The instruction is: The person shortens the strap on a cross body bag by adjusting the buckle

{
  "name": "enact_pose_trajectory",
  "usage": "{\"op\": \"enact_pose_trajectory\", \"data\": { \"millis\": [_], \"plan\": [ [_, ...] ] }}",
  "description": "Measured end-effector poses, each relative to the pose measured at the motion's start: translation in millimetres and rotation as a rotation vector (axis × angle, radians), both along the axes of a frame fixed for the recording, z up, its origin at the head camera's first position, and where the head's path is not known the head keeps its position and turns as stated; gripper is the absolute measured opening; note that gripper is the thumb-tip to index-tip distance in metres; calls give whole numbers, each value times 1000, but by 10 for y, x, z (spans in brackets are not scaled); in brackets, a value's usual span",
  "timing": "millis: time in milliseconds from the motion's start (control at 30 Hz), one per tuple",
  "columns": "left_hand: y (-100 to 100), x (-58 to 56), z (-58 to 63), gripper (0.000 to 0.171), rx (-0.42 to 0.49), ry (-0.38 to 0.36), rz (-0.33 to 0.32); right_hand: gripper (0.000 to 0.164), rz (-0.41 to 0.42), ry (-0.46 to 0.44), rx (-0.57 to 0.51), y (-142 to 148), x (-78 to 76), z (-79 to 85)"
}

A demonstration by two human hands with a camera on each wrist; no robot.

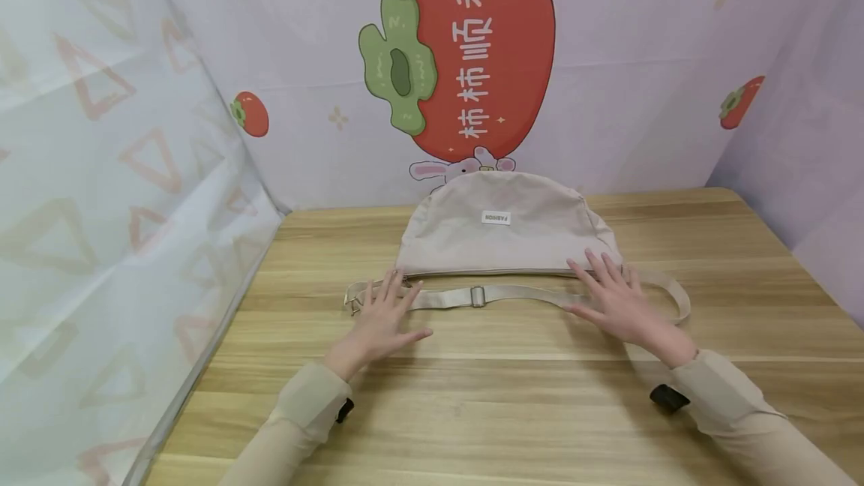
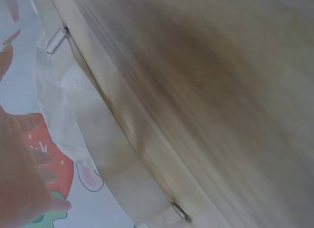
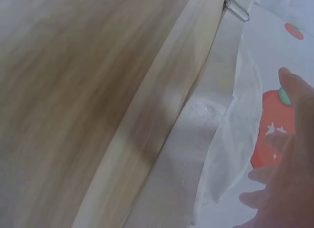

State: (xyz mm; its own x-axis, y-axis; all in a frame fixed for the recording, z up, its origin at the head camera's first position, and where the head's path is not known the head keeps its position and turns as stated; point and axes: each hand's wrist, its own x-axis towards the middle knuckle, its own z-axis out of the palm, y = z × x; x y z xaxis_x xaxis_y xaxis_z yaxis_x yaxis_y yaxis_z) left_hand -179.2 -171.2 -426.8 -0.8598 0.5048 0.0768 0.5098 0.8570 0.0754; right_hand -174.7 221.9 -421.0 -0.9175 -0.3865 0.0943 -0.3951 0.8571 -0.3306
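Note:
A beige half-moon bag (image 1: 506,242) lies on the wooden table with a small white FASHION label (image 1: 496,217) upside down on its front. Along its straight zipped edge runs a beige strap (image 1: 520,292) with a metal slide buckle (image 1: 478,296), looping out past the right corner. My left hand (image 1: 378,325), fingers spread, is over the strap's left end near the bag's left corner. Fingers spread too, my right hand (image 1: 617,306) overlaps the bag's lower right corner and the strap. Both wrist views show the strap (image 2: 115,144) close by, and neither hand grips anything.
The wooden table (image 1: 466,411) extends toward me and to both sides. Behind it hangs a white cloth (image 1: 628,96) printed with a large red persimmon (image 1: 432,36). Another patterned cloth (image 1: 81,246) hangs along the left edge.

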Motion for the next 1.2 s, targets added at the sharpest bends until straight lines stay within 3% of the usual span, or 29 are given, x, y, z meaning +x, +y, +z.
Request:
{"op": "enact_pose_trajectory", "data": {
  "millis": [367, 600, 833, 967, 1200],
  "plan": [
    [279, -62, 60, 71, 29, 0, -119, 67, 57, -63, -59, -272, -148, -34],
    [427, -138, 49, 60, 84, 25, -203, 60, 115, -15, -127, -414, -215, -69],
    [551, -205, 23, 52, 151, 117, -294, 53, 187, 78, -161, -563, -296, -110],
    [613, -234, 0, 48, 180, 158, -301, 47, 220, 86, -193, -648, -329, -98],
    [712, -308, -29, 45, 220, 129, -285, 37, 243, 33, -262, -765, -392, -88]
  ]
}}
